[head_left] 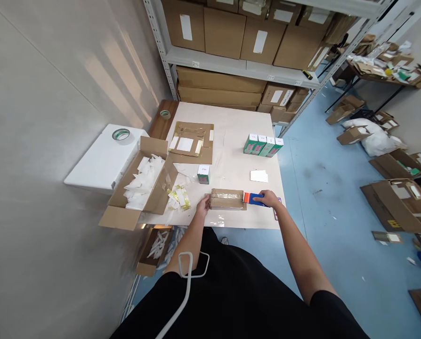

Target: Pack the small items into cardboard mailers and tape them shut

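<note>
Head view: the right hand (268,198) clamps its grip on a blue-and-orange tool (254,198) at the 3 o'clock end of a cardboard packet (227,199), near 6 o'clock on the surface (233,134); the left hand (204,205), grip unclear, apparently braces the packet's 9 o'clock end.

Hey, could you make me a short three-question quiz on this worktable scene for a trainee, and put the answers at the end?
1. True or false: the left hand is reaching into the open carton.
2. Which two main colours does the tool in the right hand show?
3. How many green-and-white boxes stand in the row near the right edge of the table?
A) three
B) four
C) six

Key:
1. False; it is at the left end of the brown package.
2. Blue and orange.
3. B, four.
</note>
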{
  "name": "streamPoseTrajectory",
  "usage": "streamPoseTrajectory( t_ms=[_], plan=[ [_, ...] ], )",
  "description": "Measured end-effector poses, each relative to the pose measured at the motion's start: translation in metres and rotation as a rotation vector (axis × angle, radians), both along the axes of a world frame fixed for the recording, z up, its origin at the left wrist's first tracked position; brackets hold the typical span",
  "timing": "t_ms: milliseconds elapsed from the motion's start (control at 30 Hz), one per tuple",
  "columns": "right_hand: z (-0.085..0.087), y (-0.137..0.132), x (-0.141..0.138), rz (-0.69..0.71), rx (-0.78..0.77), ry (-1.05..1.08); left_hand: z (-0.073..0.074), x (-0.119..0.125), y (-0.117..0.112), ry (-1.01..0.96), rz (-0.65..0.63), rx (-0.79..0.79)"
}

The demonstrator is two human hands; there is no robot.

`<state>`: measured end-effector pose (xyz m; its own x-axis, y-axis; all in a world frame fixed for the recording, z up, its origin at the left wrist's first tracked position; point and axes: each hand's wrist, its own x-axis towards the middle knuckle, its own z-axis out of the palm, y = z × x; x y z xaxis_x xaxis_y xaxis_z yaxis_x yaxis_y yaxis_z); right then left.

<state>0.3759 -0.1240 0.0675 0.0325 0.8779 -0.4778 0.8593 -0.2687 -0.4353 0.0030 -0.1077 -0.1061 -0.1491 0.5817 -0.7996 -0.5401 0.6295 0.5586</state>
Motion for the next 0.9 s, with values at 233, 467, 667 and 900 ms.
streamPoseTrajectory(
  t_ms=[233,467,667,900],
  plan=[
    [-0.008,-0.002,0.002,-0.024,-0.007,0.017,-0.009,0.013,0.001,0.150,-0.090,-0.018],
    [-0.011,-0.002,0.004,-0.056,-0.055,0.030,-0.005,0.008,-0.004,0.443,-0.238,-0.063],
    [-0.016,0.001,0.008,-0.029,-0.024,0.018,0.025,-0.005,0.011,0.750,-0.452,0.167],
    [-0.024,0.007,0.008,0.003,-0.080,-0.030,0.059,0.028,0.037,1.153,-1.635,0.781]
  ],
)
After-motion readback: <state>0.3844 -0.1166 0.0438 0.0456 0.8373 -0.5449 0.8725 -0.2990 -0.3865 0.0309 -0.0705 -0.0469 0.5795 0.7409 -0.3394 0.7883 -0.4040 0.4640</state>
